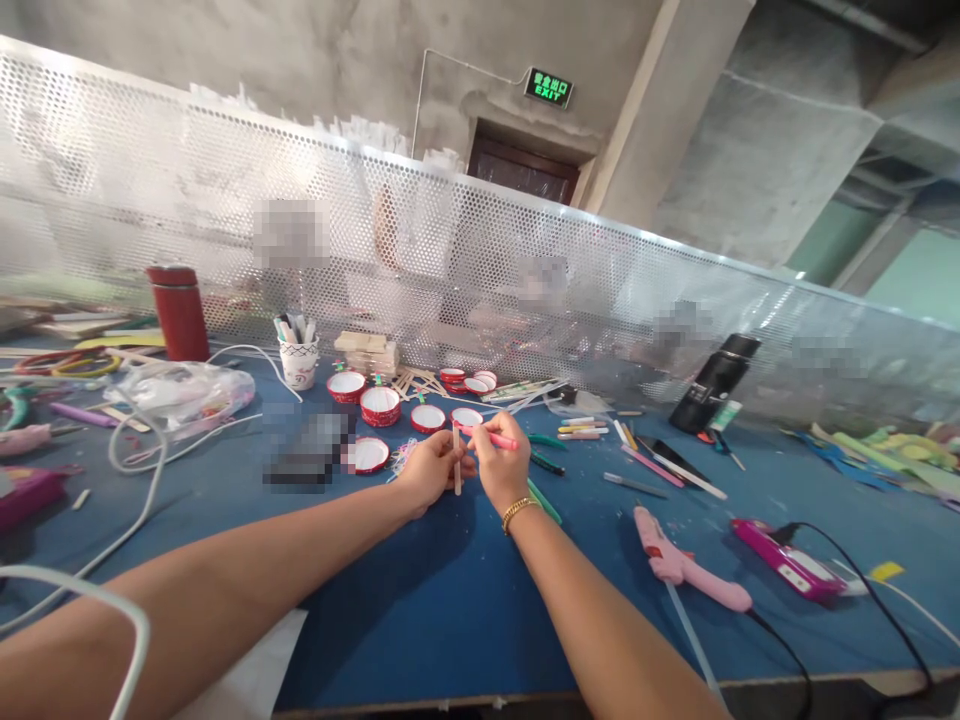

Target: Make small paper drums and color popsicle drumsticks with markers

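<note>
Upright between the fingers of my left hand [431,472] is a thin wooden craft stick [457,470]. My right hand [501,468] grips a red marker pen [502,440], its tip close to the stick's upper end. Just beyond both hands lie round red-rimmed lids with white insides, among them one lid [466,416] behind my fingers and another lid [428,419] to its left. A small stack of such lids [380,406] stands farther left. Beside my left wrist are loose thin coloured strands [403,460].
A pink hot glue gun [690,570] and a purple power strip [787,560] lie at right. A black bottle [716,385] and a red bottle [178,312] stand near the perforated metal screen [465,250]. White cables [154,490] loop at left near a paper cup of pens [299,362].
</note>
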